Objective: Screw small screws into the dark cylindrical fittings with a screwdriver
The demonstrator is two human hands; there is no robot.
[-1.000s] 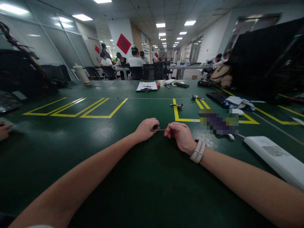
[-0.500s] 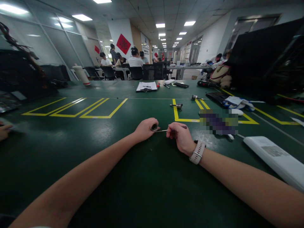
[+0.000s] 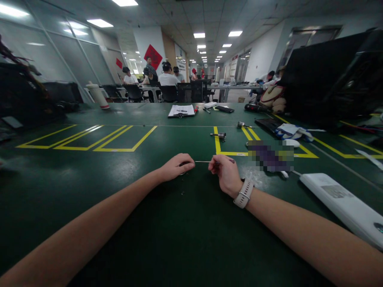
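Note:
Fingers of my left hand point(image 3: 176, 167) are curled over a small metal hole saw point(image 3: 182, 173), of which only a bit of the rim shows beneath them. My right hand point(image 3: 225, 173), with a pale watch strap at its wrist, is closed around a thin screwdriver point(image 3: 202, 161). Its slim metal shaft points left to the fingertips of my left hand; whether it touches the hole saw is hidden. A dark handle end shows above the right palm. Small shiny bits point(image 3: 183, 193) lie on the green table just below my left hand.
Two more hole saws point(image 3: 221, 135) lie ahead by the yellow tape. A clipboard point(image 3: 182, 111), a black phone point(image 3: 224, 109) and a power drill point(image 3: 255, 107) are farther back. At right are a blurred purple item point(image 3: 267, 156), a white power bank-like box point(image 3: 338, 195) and a cloth point(image 3: 295, 131).
My left hand has turned over the hole saw, so its open end no longer faces me. Small bits now lie on the table below. The view has shifted slightly.

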